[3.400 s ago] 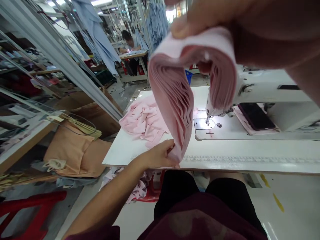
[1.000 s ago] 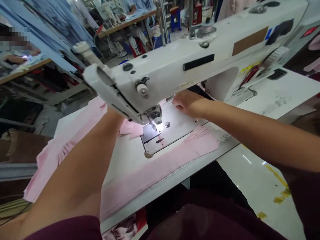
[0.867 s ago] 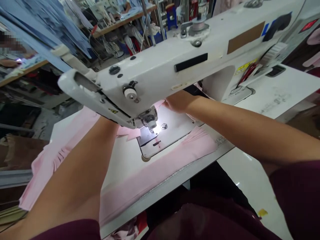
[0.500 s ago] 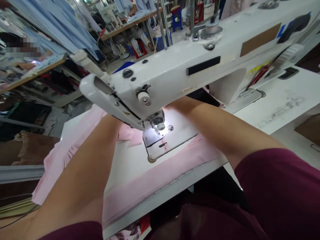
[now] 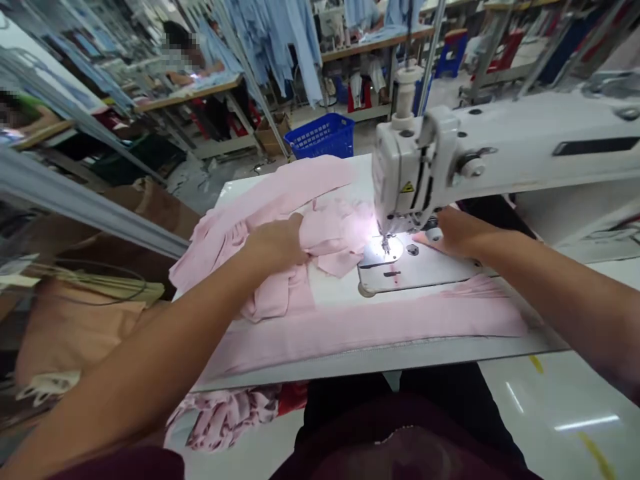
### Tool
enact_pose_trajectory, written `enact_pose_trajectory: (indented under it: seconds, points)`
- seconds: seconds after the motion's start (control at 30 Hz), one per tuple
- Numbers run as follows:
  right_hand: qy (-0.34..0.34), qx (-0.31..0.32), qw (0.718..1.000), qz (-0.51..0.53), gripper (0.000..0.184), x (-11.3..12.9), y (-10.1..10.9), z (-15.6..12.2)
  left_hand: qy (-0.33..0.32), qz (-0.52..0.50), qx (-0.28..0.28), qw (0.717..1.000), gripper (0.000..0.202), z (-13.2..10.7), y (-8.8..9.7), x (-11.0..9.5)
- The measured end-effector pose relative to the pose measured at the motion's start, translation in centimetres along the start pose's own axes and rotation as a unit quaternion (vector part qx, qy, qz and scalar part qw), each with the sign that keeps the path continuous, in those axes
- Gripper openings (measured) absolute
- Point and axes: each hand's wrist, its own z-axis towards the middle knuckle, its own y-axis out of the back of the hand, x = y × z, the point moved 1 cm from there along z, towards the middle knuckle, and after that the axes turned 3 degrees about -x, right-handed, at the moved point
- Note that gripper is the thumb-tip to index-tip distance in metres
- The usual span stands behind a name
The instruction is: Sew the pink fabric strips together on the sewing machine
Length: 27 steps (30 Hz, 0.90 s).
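My left hand (image 5: 280, 243) is closed on a bunched piece of pink fabric (image 5: 330, 230) left of the needle. My right hand (image 5: 457, 230) is at the right of the needle, low over the bed, partly behind the head of the white sewing machine (image 5: 407, 170); its fingers are mostly hidden. The lit metal needle plate (image 5: 420, 270) lies between both hands. Along the front edge of the table, a long pink strip (image 5: 370, 330) lies flat. More pink fabric (image 5: 280, 180) is heaped under and beyond my left hand.
Behind the table stands a blue plastic basket (image 5: 323, 137). Brown cardboard and bags (image 5: 80, 340) are at the left, below a metal rail (image 5: 90, 200). Patterned fabric (image 5: 225, 417) hangs below the table edge. Farther back, people work at other tables among hanging blue garments (image 5: 275, 47).
The view has swung left and drawn back, so both hands now show. My left hand has come into view holding pink fabric; my right hand appears beside the needle area.
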Motion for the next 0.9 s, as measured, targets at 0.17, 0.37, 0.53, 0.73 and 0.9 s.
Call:
enact_pose_trajectory:
  seconds: [0.17, 0.37, 0.53, 0.73, 0.9]
  points:
    - [0.022, 0.045, 0.995, -0.085, 0.007, 3.3, -0.1, -4.9, 0.007, -0.034, 0.029, 0.999, 0.075, -4.6, -1.4, 4.3]
    - [0.166, 0.14, 0.973, -0.073, 0.022, 11.1, -1.3, -6.4, -0.059, -0.169, 0.062, 0.982, 0.12, -4.9, -0.6, 6.8]
    - [0.045, 0.08, 0.985, 0.143, 0.034, 15.2, -3.5, -1.2, -0.012, -0.203, 0.0, 0.979, 0.091, -3.4, -1.0, 5.9]
    - [-0.03, 0.092, 0.964, 0.246, 0.052, 17.0, -5.6, 4.0, -0.068, -0.205, -0.093, 0.972, 0.076, -3.9, -3.8, 5.3]
    - [-0.019, 0.131, 0.938, 0.32, 0.016, 18.6, -5.4, 5.2, -0.074, -0.269, -0.097, 0.955, 0.108, -4.0, -3.8, 5.6]
